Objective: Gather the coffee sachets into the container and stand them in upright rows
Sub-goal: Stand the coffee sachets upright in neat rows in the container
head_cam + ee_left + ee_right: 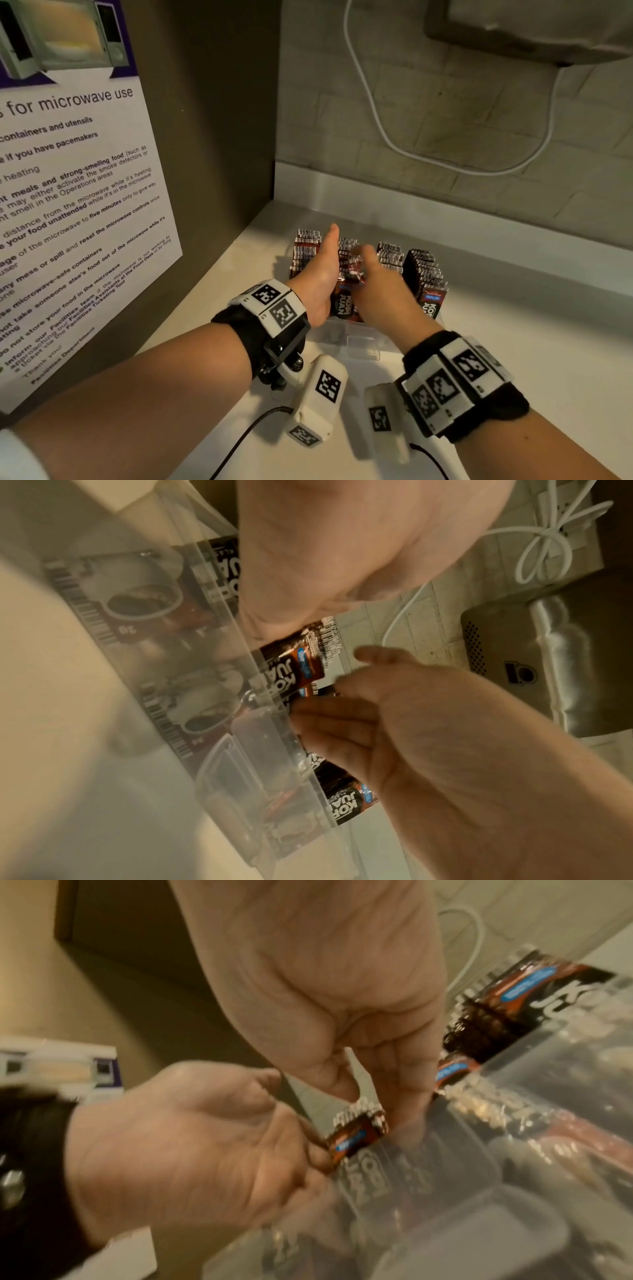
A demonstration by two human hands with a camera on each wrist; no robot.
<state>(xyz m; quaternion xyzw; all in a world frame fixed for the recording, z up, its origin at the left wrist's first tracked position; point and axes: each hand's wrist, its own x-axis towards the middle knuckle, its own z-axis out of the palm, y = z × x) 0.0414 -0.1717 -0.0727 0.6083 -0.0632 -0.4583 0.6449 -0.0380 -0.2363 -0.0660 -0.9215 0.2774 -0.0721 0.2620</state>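
Observation:
A clear plastic container (363,342) sits on the pale counter with several upright rows of brown coffee sachets (424,274). My left hand (318,274) reaches in beside the second row, thumb pointing up. Its fingers curl round a bundle of sachets (356,1134) in the right wrist view. My right hand (376,284) comes down over the same row. Its thumb and fingers pinch the sachet tops (298,666). The left hand (188,1137) sits below the right hand (325,988). Most fingertips are hidden behind sachets in the head view.
A dark cabinet side with a microwave-use poster (85,171) stands close on the left. A tiled wall with a hanging white cable (376,120) lies behind, and a metal appliance (531,27) hangs at the upper right. The counter (531,342) extends to the right.

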